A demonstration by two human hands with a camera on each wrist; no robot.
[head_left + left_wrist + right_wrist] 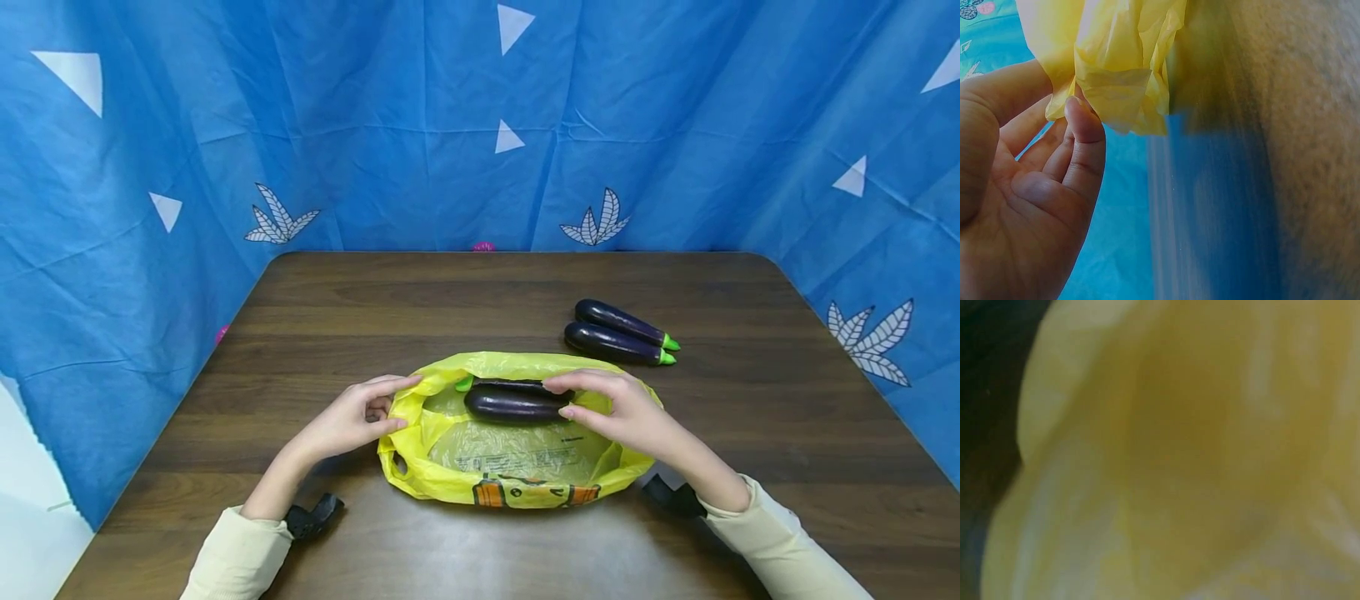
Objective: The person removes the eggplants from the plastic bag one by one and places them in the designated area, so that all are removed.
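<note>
A yellow plastic bag [517, 496] lies on the table with its mouth spread wide. Inside it rests a dark purple eggplant [513, 406], with another eggplant [506, 384] partly visible behind it, near a green stem end. My left hand [356, 417] pinches the bag's left rim; in the left wrist view, thumb and fingers hold the thin yellow film [1116, 94]. Reaching over the right rim, my right hand [618, 408] holds the front eggplant near its right end between thumb and fingers. Only blurred yellow plastic [1179, 456] fills most of the right wrist view.
Two more eggplants [618, 343] with green stem ends lie side by side behind the bag, to the right. The brown wooden table [337, 308] backs onto a blue patterned curtain [375, 167]. Black wrist straps show on both arms.
</note>
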